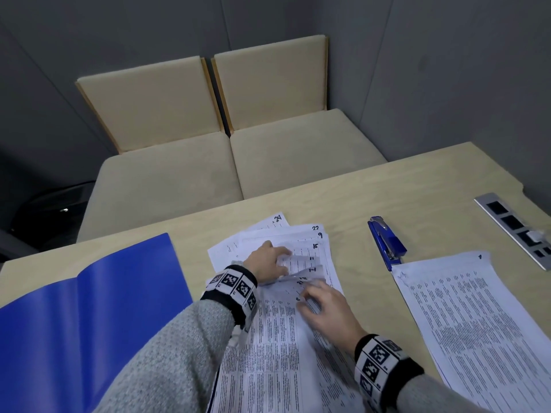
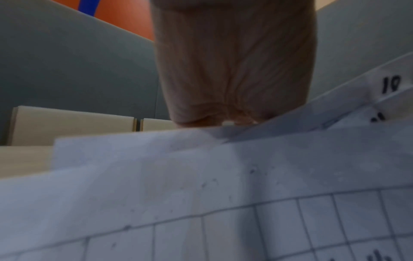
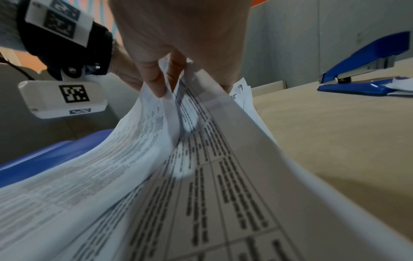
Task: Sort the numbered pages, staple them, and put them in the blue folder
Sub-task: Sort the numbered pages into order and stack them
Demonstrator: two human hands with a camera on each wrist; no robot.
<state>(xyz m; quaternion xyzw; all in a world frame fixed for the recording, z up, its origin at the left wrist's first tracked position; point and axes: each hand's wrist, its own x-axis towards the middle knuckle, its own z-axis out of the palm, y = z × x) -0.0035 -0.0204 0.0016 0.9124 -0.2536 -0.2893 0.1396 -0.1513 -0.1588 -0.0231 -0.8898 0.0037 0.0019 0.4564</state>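
A fanned pile of numbered pages (image 1: 283,353) lies in the middle of the table, with corners marked 24, 22, 9 and 15 showing at its far end. My left hand (image 1: 280,262) holds lifted page corners near that far end; the left wrist view shows my palm (image 2: 234,70) above the sheets (image 2: 201,176) and a corner marked 19. My right hand (image 1: 307,296) pinches a few page corners (image 3: 201,176) between thumb and fingers (image 3: 156,83). The open blue folder (image 1: 89,308) lies to the left. A blue stapler (image 1: 387,242) sits to the right.
A second stack of printed pages (image 1: 477,323), its top corner marked 1, lies at the right with its far corner by the stapler. A metal socket panel (image 1: 515,231) is set in the table (image 1: 417,186) at the far right. Beige seats (image 1: 238,162) stand beyond the far edge.
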